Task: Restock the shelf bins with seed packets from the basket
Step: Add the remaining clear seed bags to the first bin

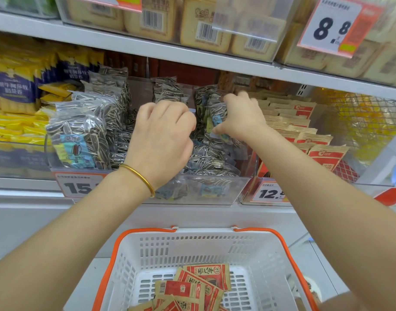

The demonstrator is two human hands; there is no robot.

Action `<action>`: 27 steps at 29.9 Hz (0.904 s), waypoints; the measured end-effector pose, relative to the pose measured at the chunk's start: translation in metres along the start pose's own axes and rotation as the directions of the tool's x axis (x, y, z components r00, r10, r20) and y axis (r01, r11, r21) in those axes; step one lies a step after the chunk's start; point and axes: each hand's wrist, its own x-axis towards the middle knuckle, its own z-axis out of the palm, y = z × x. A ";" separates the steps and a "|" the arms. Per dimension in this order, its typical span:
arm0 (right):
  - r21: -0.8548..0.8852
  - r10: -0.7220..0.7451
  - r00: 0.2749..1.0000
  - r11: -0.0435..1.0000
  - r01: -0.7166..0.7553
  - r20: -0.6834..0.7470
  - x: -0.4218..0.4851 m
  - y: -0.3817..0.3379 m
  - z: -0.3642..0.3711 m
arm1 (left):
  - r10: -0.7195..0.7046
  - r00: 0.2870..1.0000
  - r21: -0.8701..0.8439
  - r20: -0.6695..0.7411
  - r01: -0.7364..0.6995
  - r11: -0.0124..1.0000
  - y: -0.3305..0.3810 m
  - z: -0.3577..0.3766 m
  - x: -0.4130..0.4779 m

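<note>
Both hands reach into a clear plastic shelf bin (215,194) full of transparent packets of striped sunflower seeds. My left hand (163,135), with a gold bangle on the wrist, is curled over the packets in the bin's middle; what its fingers grip is hidden. My right hand (241,117) pinches an upright clear seed packet (211,113) at its right edge. Below, a white basket with orange handles (129,263) holds several red-and-tan paper seed packets (192,286).
A neighbouring bin on the right holds rows of red-and-tan seed packets (304,133). More clear seed packets (80,135) fill the left part of the bin. Yellow-and-blue snack bags (15,90) lie far left. Price tags hang on the shelf edges; biscuit packs (206,23) sit above.
</note>
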 end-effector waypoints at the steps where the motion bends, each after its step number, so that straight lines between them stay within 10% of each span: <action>1: 0.050 -0.010 1.000 0.999 0.011 -0.022 -0.001 0.002 0.001 | -0.001 1.000 0.000 -0.001 0.001 1.000 0.000 0.000 0.000; 11: 0.345 -0.096 0.988 0.929 0.134 -0.123 -0.014 0.002 -0.005 | -0.004 1.000 0.008 0.000 0.004 1.000 0.000 0.001 0.001; 21: 0.252 -0.140 0.990 0.958 0.134 0.005 -0.017 0.004 0.001 | 0.000 1.000 0.007 -0.012 0.001 1.000 0.001 0.002 0.000; 27: -0.120 -0.170 0.975 0.975 0.187 0.141 -0.011 0.003 -0.013 | -0.002 1.000 0.009 -0.021 0.002 1.000 0.001 0.003 0.000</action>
